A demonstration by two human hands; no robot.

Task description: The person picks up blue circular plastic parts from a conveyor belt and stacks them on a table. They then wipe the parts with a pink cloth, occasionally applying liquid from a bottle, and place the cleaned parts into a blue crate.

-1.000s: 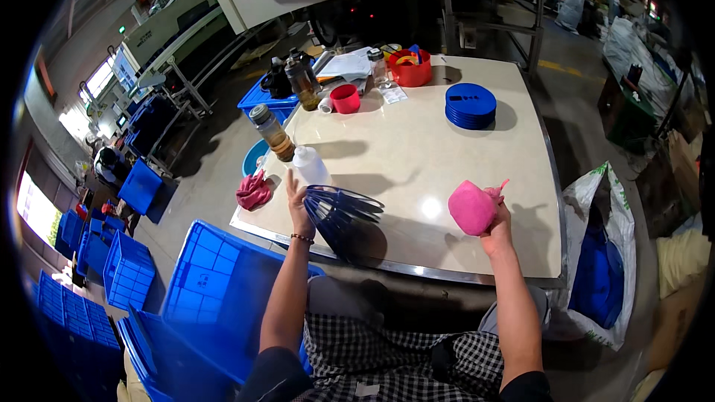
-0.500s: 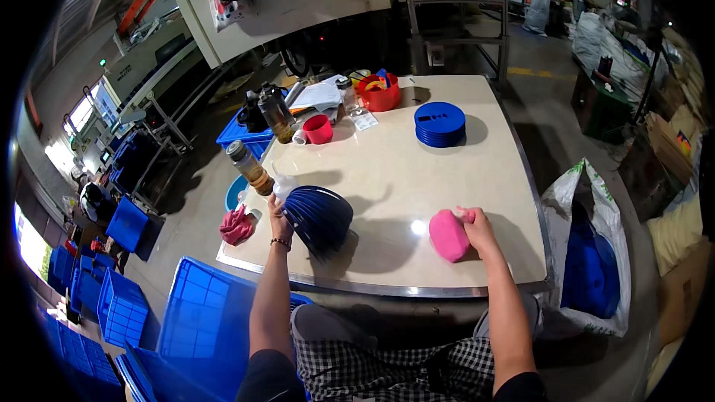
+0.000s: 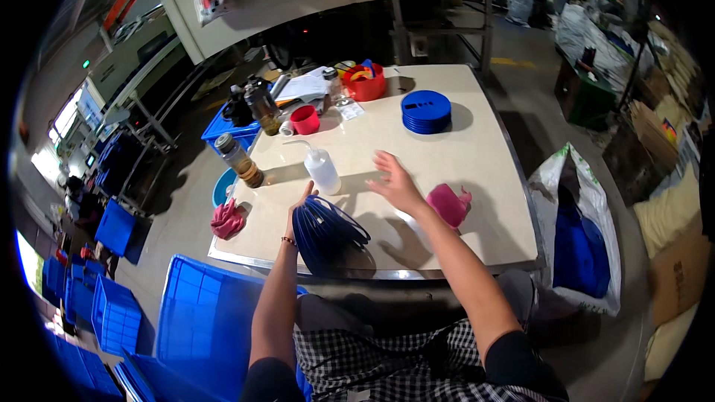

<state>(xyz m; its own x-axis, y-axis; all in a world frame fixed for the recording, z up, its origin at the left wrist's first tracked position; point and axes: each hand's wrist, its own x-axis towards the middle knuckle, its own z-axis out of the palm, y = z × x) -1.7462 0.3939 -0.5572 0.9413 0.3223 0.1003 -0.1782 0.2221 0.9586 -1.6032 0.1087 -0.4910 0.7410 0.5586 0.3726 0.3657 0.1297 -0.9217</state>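
A fanned stack of thin blue plastic discs hangs upright at the near left of the table, with my left hand closed on its left edge. My right hand is in the air over the middle of the table, fingers spread and holding nothing. Just beyond the discs stands a white squeeze bottle with a bent spout. To the right of my right hand lies a crumpled pink cloth. Farther back, a neat pile of blue discs rests on the table.
Along the left edge are a brown-tinted drink bottle, a dark red cloth and a pink ring. A red bowl sits at the back. Blue crates stand at the left, a white sack at the right.
My right hand has let go of the pink cloth, which now lies on the table, and has moved left with its fingers opened. My left hand still grips the fanned discs.
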